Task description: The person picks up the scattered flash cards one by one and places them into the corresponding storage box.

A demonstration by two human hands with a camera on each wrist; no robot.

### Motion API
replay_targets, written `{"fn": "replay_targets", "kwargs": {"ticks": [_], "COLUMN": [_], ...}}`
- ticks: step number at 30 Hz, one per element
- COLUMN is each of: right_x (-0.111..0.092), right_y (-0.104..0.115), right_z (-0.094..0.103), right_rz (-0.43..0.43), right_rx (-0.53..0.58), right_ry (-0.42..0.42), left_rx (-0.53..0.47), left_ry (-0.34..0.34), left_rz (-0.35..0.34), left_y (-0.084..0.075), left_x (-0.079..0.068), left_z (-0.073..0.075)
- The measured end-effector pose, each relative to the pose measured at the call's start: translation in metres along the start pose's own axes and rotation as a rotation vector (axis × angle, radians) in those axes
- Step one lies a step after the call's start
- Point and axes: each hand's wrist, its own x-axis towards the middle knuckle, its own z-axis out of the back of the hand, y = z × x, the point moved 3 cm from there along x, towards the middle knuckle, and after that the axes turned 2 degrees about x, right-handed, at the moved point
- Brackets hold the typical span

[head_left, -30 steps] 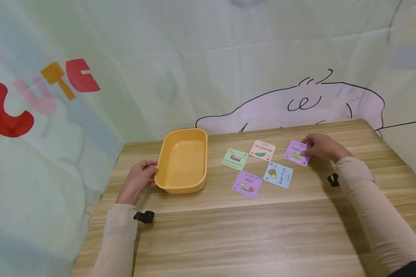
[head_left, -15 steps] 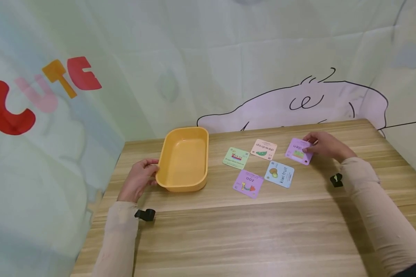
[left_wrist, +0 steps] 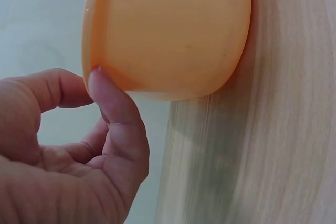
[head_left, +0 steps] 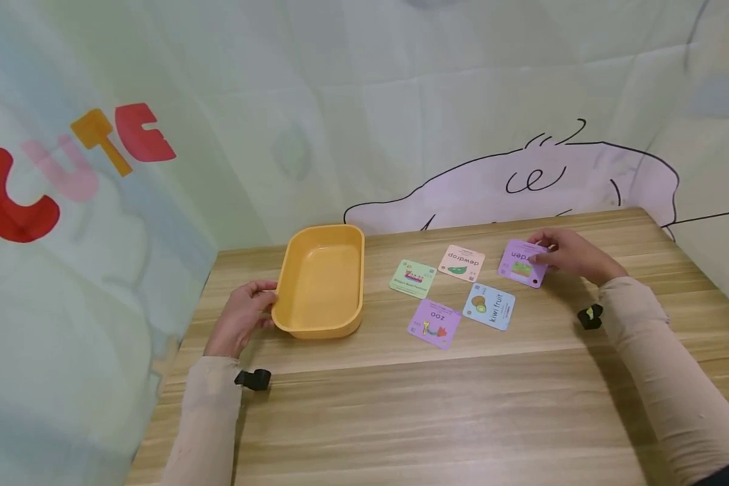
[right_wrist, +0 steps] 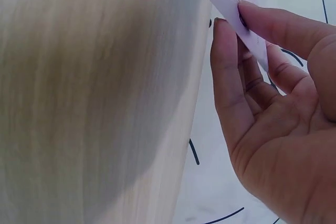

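Observation:
My left hand (head_left: 243, 317) pinches the left rim of a yellow plastic basin (head_left: 318, 287), thumb and finger on either side of the edge in the left wrist view. My right hand (head_left: 574, 255) holds a purple picture card (head_left: 520, 263) by its right side, part of its word covered by the thumb. In the right wrist view this card (right_wrist: 223, 3) is tilted between thumb and fingers. Left of it lie an orange "dewdrop" card (head_left: 462, 262), a blue "kiwi fruit" card (head_left: 489, 307), a green card with a boat picture (head_left: 413, 279) and a purple "zoo" card (head_left: 435, 324).
The wooden table (head_left: 401, 418) meets a printed fabric backdrop (head_left: 370, 135) along its back and left sides. The basin stands near the back left corner, beside the cards. Each wrist wears a small black device (head_left: 254, 380).
The purple card in my right hand has risen slightly, and the thumb covers less of its word. My left hand and the basin hold their place; the other cards lie as before.

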Motion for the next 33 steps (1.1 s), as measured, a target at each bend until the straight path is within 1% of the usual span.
{"fn": "replay_targets", "kwargs": {"ticks": [6, 18, 33], "right_x": [0.0003, -0.0041, -0.0062], "right_y": [-0.0021, 0.0003, 0.0009], "right_z": [0.0021, 0.0013, 0.0011], "right_rz": [0.007, 0.026, 0.053], "right_rx": [0.034, 0.081, 0.083], "right_ry": [0.001, -0.005, -0.017], "left_rx": [0.001, 0.003, 0.008], "left_ry": [0.004, 0.004, -0.002], "left_rz": [-0.011, -0.016, -0.020], "left_y": [-0.0002, 0.0004, 0.0016], "left_x": [-0.0010, 0.0004, 0.0004], "left_z": [0.0001, -0.0001, -0.0002]}}
